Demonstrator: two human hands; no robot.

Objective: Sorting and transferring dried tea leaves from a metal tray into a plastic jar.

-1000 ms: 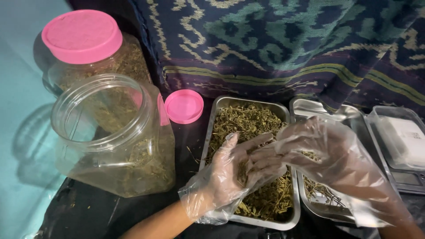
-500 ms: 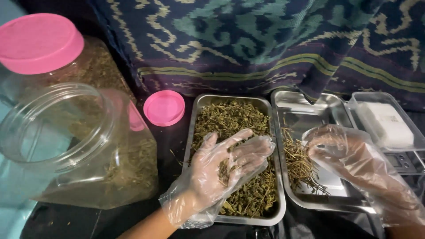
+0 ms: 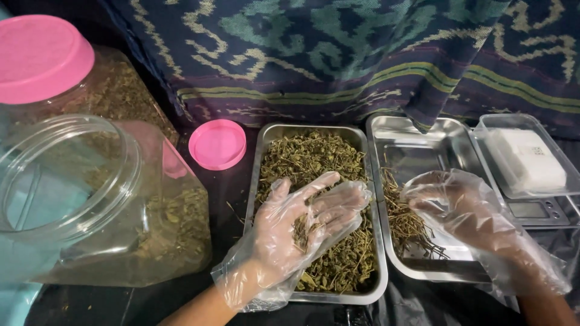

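My left hand (image 3: 302, 226), in a loose clear plastic glove, lies palm up over a steel tray (image 3: 264, 158) full of dried green herbs (image 3: 305, 156); a small clump of herbs rests in its cupped palm. My right hand (image 3: 465, 208), also gloved, hovers over a second steel tray (image 3: 423, 136) to the right, its fingers curled down next to a pile of dry brown stems (image 3: 408, 220) there. Whether the right fingers pinch a stem is hidden by the glove.
An open clear plastic jar (image 3: 103, 205) with herbs at its bottom lies at the left, a pink-lidded jar (image 3: 45, 57) behind it. A loose pink lid (image 3: 217, 143) sits by the herb tray. A scale with a clear container (image 3: 525, 160) stands at the right. Patterned cloth (image 3: 338, 54) hangs behind.
My right hand has moved from beside my left hand over the herb tray to the stem tray on the right. My left hand stays over the herbs, palm up.
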